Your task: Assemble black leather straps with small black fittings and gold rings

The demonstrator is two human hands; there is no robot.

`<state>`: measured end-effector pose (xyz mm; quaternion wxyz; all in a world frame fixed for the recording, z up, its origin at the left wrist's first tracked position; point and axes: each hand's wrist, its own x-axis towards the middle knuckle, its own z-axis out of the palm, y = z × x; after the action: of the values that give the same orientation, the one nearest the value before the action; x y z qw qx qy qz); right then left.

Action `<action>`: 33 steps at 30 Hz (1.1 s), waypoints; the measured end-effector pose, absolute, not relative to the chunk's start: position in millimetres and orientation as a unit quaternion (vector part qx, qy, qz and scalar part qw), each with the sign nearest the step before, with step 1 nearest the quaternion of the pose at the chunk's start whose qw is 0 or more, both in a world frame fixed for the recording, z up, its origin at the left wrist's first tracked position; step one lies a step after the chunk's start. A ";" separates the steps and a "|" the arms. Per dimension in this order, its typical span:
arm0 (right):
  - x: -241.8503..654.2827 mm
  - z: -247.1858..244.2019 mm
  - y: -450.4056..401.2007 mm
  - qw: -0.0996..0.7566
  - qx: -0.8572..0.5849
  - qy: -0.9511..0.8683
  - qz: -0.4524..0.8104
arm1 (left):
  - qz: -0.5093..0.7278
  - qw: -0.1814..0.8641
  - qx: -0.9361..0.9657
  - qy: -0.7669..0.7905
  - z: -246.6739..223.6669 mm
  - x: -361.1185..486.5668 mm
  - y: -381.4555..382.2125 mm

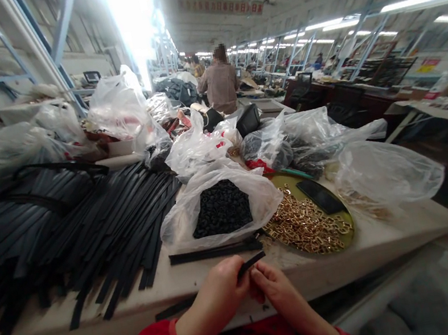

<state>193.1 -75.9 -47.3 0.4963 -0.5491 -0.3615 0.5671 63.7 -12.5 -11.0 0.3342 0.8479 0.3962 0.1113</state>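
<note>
My left hand (219, 298) and my right hand (278, 291) meet at the near edge of the table (391, 230), both in red sleeves. Together they pinch a thin black strap (252, 262); its free end sticks out up and to the right of my left fingers. Just beyond my hands lie two more black straps (213, 252) flat on the table. A round tray (345, 227) heaped with small gold metal buckles (303, 225) sits right of them. A clear bag of small black parts (222, 208) stands behind the straps.
A large pile of black straps (66, 230) covers the table's left half. Several clear plastic bags (385, 171) crowd the middle and right. A dark phone (320, 195) lies on the tray. A person (217, 82) sits farther down the table, back turned. The floor drops away at right.
</note>
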 end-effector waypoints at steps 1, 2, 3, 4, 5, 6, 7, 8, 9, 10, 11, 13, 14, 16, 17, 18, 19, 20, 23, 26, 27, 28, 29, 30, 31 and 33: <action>195.1 -46.7 -80.1 0.475 -0.548 -0.371 0.580 | 0.112 0.343 0.842 0.401 -11.2 62.4 -12.8; 197.1 -45.5 -83.9 0.462 -0.546 -0.385 0.583 | 0.111 0.359 0.833 0.407 -10.8 61.2 -12.8; 198.9 -44.0 -87.1 0.460 -0.544 -0.404 0.573 | 0.106 0.378 0.822 0.412 -9.9 60.3 -12.8; 200.1 -42.5 -89.6 0.470 -0.542 -0.422 0.554 | 0.099 0.398 0.811 0.417 -8.8 59.5 -12.9; 200.6 -41.3 -91.2 0.484 -0.539 -0.435 0.535 | 0.087 0.419 0.800 0.420 -7.7 58.9 -13.1; 200.3 -40.6 -92.0 0.500 -0.534 -0.439 0.521 | 0.072 0.442 0.787 0.424 -6.8 58.4 -13.6; 199.2 -40.5 -92.0 0.515 -0.528 -0.433 0.518 | 0.053 0.469 0.771 0.428 -6.2 57.8 -14.1; 197.7 -40.9 -91.5 0.524 -0.521 -0.419 0.528 | 0.033 0.500 0.751 0.430 -6.0 57.0 -14.6; 196.1 -41.7 -90.6 0.528 -0.515 -0.402 0.543 | 0.019 0.531 0.731 0.428 -6.2 55.8 -14.8; 194.5 -42.7 -89.3 0.531 -0.511 -0.388 0.553 | 0.012 0.558 0.715 0.422 -6.5 54.1 -14.4; 193.5 -43.6 -87.9 0.534 -0.511 -0.379 0.557 | 0.016 0.574 0.707 0.413 -6.7 51.9 -13.5; 193.2 -44.2 -84.5 0.542 -0.526 -0.347 0.556 | 0.052 0.567 0.720 0.397 -6.2 46.2 -10.1; 193.8 -43.7 -82.6 0.552 -0.532 -0.315 0.559 | 0.075 0.549 0.733 0.395 -5.3 43.0 -7.8; 195.3 -41.3 -78.3 0.587 -0.524 -0.218 0.577 | 0.099 0.507 0.759 0.396 -2.9 37.0 -3.5; 195.5 -39.7 -75.9 0.604 -0.511 -0.163 0.589 | 0.100 0.486 0.772 0.397 -1.9 34.6 -2.0; 195.1 -38.0 -73.5 0.619 -0.493 -0.114 0.600 | 0.096 0.466 0.786 0.395 -1.4 32.8 -1.1; 193.8 -36.5 -71.0 0.630 -0.474 -0.073 0.611 | 0.094 0.447 0.799 0.391 -1.6 31.6 -0.9; 191.7 -35.4 -68.7 0.636 -0.456 -0.043 0.621 | 0.094 0.428 0.812 0.385 -2.5 30.9 -1.2; 182.5 -35.3 -62.8 0.634 -0.422 0.014 0.649 | 0.118 0.382 0.838 0.372 -8.2 31.7 -3.3; 175.7 -37.3 -58.5 0.638 -0.426 0.021 0.641 | 0.135 0.366 0.843 0.371 -13.5 34.2 -4.3; 175.0 -37.8 -57.1 0.644 -0.434 0.009 0.630 | 0.139 0.370 0.839 0.373 -14.4 34.9 -4.2; 174.9 -38.2 -55.5 0.651 -0.443 -0.008 0.616 | 0.140 0.378 0.835 0.374 -14.9 35.4 -3.8; 175.3 -38.5 -53.9 0.656 -0.452 -0.028 0.604 | 0.142 0.386 0.831 0.375 -14.9 35.7 -3.2; 175.8 -39.1 -52.2 0.659 -0.460 -0.047 0.593 | 0.144 0.393 0.827 0.375 -14.7 35.8 -2.4; 176.2 -39.9 -50.7 0.659 -0.468 -0.064 0.586 | 0.147 0.399 0.823 0.376 -14.4 35.8 -1.3; 175.6 -42.6 -48.3 0.647 -0.486 -0.094 0.580 | 0.151 0.410 0.817 0.376 -13.4 35.7 1.5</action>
<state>175.6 -48.3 -42.6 0.6472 -0.4860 -0.0937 0.5798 35.7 1.5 -13.4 0.4096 0.8175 0.3758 0.1509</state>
